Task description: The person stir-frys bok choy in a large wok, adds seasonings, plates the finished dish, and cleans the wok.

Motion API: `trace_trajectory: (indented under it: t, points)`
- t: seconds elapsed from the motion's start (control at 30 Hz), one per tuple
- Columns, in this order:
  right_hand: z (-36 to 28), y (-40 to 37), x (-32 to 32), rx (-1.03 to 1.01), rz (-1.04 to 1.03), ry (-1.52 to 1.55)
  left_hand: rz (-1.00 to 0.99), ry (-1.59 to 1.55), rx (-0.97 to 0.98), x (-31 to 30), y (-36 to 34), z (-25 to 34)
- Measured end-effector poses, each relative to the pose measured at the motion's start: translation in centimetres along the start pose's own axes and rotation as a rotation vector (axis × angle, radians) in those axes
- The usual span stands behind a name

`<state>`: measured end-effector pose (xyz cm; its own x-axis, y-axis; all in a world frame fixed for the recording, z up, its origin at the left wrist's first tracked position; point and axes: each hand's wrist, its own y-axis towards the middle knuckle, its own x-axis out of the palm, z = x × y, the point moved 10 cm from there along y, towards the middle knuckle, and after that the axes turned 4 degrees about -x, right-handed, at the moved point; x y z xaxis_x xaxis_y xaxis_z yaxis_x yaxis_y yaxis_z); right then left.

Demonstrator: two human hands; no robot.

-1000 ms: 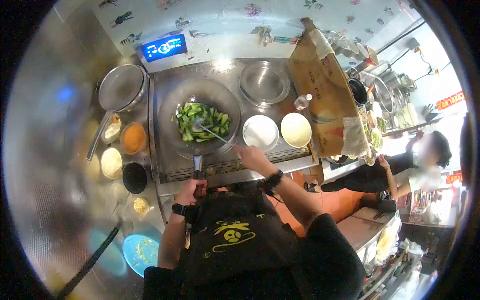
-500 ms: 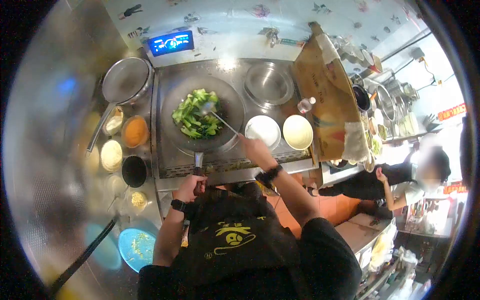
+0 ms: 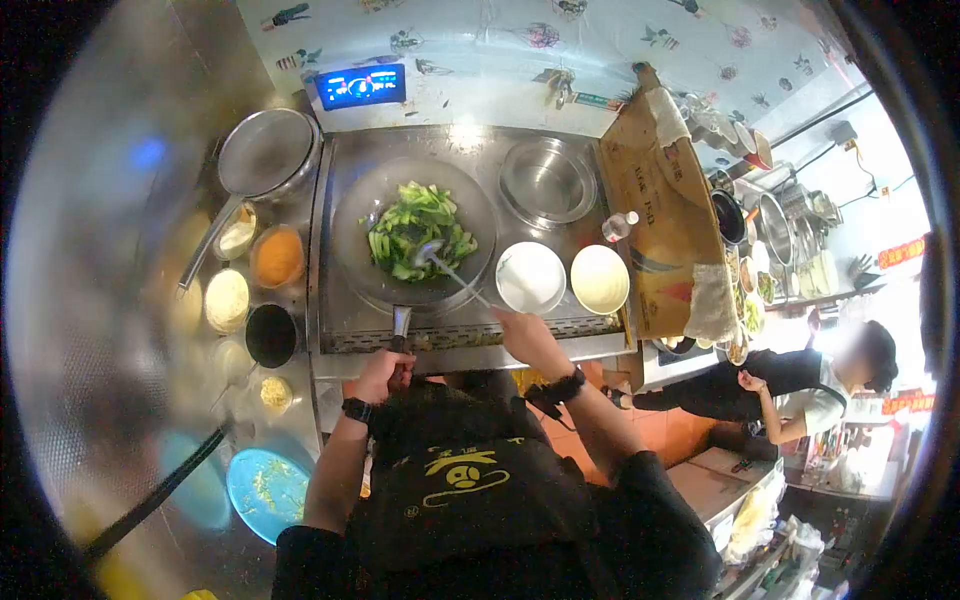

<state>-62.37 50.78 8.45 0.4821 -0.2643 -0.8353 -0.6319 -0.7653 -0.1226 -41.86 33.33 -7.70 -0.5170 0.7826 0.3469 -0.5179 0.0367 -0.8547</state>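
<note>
A dark wok [image 3: 350,215] rests on the steel stove, with chopped green vegetables [image 3: 412,222] heaped in its middle. My left hand [image 3: 383,376] is closed round the wok's handle [image 3: 400,325] at the front. In my right hand [image 3: 530,340] is the long handle of a ladle [image 3: 432,252], whose bowl lies against the near right part of the greens. Just beyond my right hand stand a white bowl [image 3: 530,277] and a cream bowl [image 3: 600,280].
On the left counter are a strainer [image 3: 265,152], a tub of orange seasoning [image 3: 278,256] and a blue basin [image 3: 268,495]. A steel pot [image 3: 547,182] sits back right, beside a small bottle [image 3: 620,226] and a cardboard screen [image 3: 670,215]. Another person [image 3: 800,385] stands at right.
The ladle has moved from the upper middle of the greens toward me, and my right hand has drawn back and right. The greens have shifted. My left hand keeps the wok handle.
</note>
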Motion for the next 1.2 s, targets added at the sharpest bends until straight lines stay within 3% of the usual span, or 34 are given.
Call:
trace_trajectory:
  t: [0.13,0.17,0.23,0.3,0.37,0.4,0.43,0.5,0.53,0.6,0.67,0.73,0.87,0.93,1.03,1.2]
  points:
    - [0.3,5.3,1.9,-0.044,0.095,0.014,-0.011,0.025,0.059,0.3,-0.9,0.4]
    - [1.0,5.6,2.9,-0.051,0.094,0.019,-0.045,0.182,0.147,0.7,-1.6,1.4]
    - [2.4,6.0,1.2,-0.091,0.372,0.261,-0.067,0.329,0.248,1.4,-2.8,3.3]
    - [4.8,7.4,3.3,0.14,0.245,0.584,-0.002,0.09,-0.027,0.9,-2.9,1.0]
    - [5.1,8.7,5.5,0.345,0.218,1.311,-0.001,0.089,0.006,0.3,-1.9,0.7]
    - [2.1,8.6,3.7,0.394,0.157,1.212,-0.004,0.097,0.034,-0.1,-1.2,0.6]
    - [3.1,9.5,5.2,0.391,0.153,1.217,0.002,0.097,0.035,-0.5,-0.8,0.4]
    - [1.6,11.4,7.7,0.168,-0.055,1.223,-0.031,0.067,0.054,-0.2,-0.6,0.7]
    - [1.8,10.8,7.3,0.172,-0.053,1.224,-0.033,0.069,0.05,0.0,-1.0,0.8]
    - [-0.6,8.3,2.9,-0.183,-0.054,0.16,-0.023,0.083,0.068,0.4,-1.9,1.3]
    - [-1.2,4.1,-0.8,-0.321,-0.06,0.009,-0.043,0.025,0.052,0.0,-1.0,0.7]
    - [-2.6,0.4,-6.5,-0.19,-0.215,-0.312,-0.062,-0.034,0.035,-0.3,-0.6,0.2]
    - [0.6,-2.9,-10.6,-0.081,-0.196,-0.302,-0.097,0.008,0.095,0.2,-1.3,0.9]
    - [1.2,-4.1,-12.5,-0.067,-0.104,-0.037,-0.102,0.061,0.117,0.4,-1.3,1.2]
    - [0.9,-5.9,-13.1,-0.044,-0.057,0.048,-0.073,0.031,0.061,0.6,-1.2,1.3]
    - [3.8,-0.2,-2.1,-0.024,-0.058,0.078,0.093,0.349,0.172,1.2,-3.7,3.2]
